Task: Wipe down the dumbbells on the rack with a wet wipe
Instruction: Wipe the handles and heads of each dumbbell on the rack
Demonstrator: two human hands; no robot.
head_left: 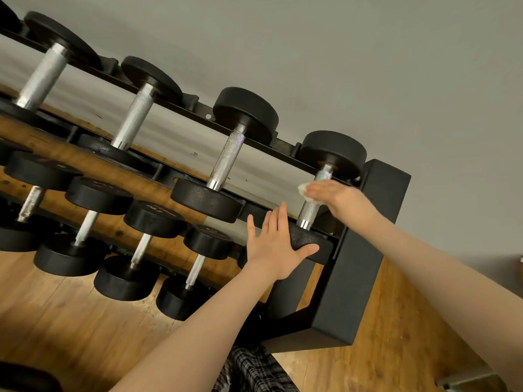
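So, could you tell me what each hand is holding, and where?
The right hand holds a wet wipe around the end dumbbell's handle; the left hand holds nothing.

wet wipe (303, 190): you see only a white scrap; your right hand (336, 195) covers the rest.
handle (312, 203): its middle is hidden under that hand.
near weight (307, 241): your left hand (276, 244) hides its left part.
top-left dumbbell (42, 72): cut by the edge.
weight markings (158, 208): too blurred to read.

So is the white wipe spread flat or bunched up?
Bunched: the white wet wipe shows as a crumpled wad beside the right hand.
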